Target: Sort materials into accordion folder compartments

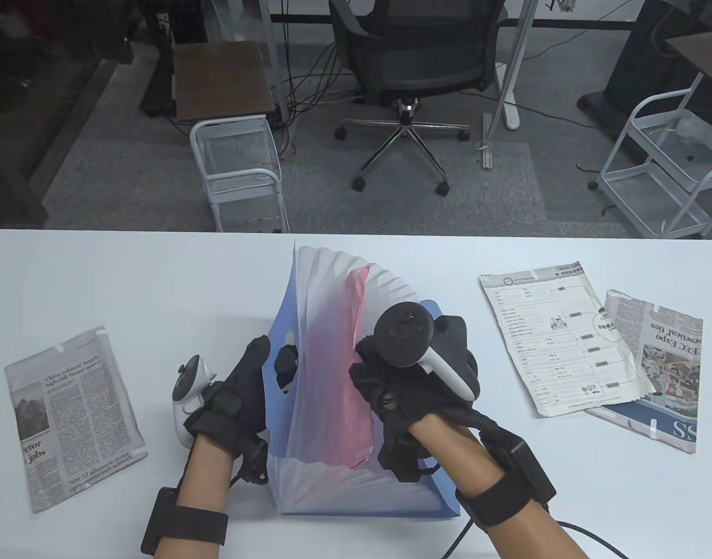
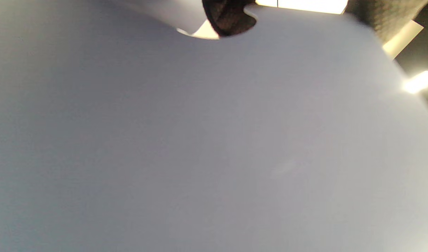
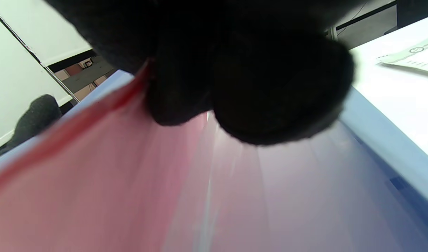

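A blue accordion folder (image 1: pixel 309 407) stands fanned open in the middle of the white table (image 1: pixel 158 273). A pink sheet (image 1: pixel 350 372) sits in one of its middle compartments. My left hand (image 1: pixel 257 378) grips the folder's left cover, fingers through its handle cut-out; that cover (image 2: pixel 214 140) fills the left wrist view, with a fingertip (image 2: pixel 228 17) at the cut-out. My right hand (image 1: pixel 390 378) holds the top edge of the pink sheet among the dividers; in the right wrist view the gloved fingers (image 3: pixel 235 80) press on the pink sheet (image 3: pixel 77 168).
A folded newspaper (image 1: pixel 70 419) lies at the left of the table. A printed diagram sheet (image 1: pixel 559 338) lies at the right, overlapping another newspaper (image 1: pixel 664 372). Beyond the far edge are an office chair (image 1: pixel 414 70) and white wire carts (image 1: pixel 239 169).
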Demonstrator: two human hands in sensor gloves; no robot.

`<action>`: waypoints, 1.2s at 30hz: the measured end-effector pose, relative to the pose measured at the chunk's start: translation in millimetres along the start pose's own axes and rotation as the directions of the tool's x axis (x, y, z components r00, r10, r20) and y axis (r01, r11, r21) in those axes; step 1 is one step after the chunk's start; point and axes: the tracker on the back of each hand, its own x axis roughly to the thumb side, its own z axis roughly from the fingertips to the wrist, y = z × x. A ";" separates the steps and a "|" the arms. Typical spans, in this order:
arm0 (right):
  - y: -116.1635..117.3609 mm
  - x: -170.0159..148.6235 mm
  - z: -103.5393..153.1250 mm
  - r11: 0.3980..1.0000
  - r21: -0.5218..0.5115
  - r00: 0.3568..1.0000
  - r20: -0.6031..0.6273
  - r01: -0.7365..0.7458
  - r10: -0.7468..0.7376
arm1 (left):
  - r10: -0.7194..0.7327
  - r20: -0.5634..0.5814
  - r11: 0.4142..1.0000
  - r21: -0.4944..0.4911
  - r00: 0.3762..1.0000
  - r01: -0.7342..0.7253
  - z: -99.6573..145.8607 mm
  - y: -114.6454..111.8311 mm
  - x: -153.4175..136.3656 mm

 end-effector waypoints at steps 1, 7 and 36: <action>1.1 0.8 -0.6 1.000 -0.001 1.000 -0.005 -0.007 0.007 | 0.000 0.000 1.000 0.000 1.000 0.000 0.0 -0.1 0.0; 11.0 4.0 -3.9 0.997 0.016 0.997 -0.018 -0.073 0.073 | 0.005 0.005 1.000 0.002 1.000 -0.005 0.0 -0.7 -0.2; -12.5 -5.7 6.4 0.988 -0.106 0.994 -0.008 -0.111 0.110 | -0.004 0.008 1.000 0.002 1.000 0.004 -0.6 -4.1 -2.1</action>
